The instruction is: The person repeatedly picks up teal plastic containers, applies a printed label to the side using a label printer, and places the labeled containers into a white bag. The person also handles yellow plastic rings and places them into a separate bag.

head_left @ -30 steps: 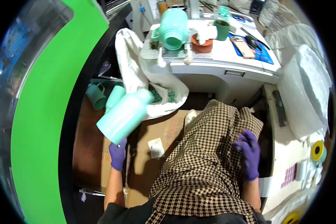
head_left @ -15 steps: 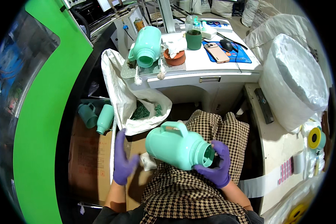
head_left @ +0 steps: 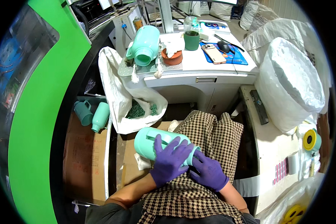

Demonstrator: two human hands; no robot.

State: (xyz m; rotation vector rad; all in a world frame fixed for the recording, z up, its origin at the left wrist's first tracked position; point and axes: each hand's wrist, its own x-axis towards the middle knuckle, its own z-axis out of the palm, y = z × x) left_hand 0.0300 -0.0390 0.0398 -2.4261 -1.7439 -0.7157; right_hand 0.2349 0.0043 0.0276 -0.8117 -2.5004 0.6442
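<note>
A mint-green plastic jug [head_left: 144, 143] with a side handle lies tilted above my lap, its mouth end toward my right. My left hand [head_left: 170, 161], in a purple glove, rests over the jug's shoulder near the handle, fingers curved across it. At the neck and mouth my right hand [head_left: 210, 172], gloved likewise, grips the rim; its fingertips are partly hidden by the jug and the other hand. Beneath is a checked apron [head_left: 198, 128] over my legs.
A similar jug [head_left: 147, 41] lies on the white desk [head_left: 227, 74] beside a brown round tub [head_left: 171, 58]. A white sack [head_left: 112, 89] with green scraps stands left of the desk. Two jugs lie in a cardboard box [head_left: 82, 160]. To the right are a bench [head_left: 267, 142] and a large white bag [head_left: 291, 82].
My left hand has come from the left, off the jug, onto its shoulder. The jug has moved slightly left, and the right hand has stayed at its mouth. The whole view has shifted a little.
</note>
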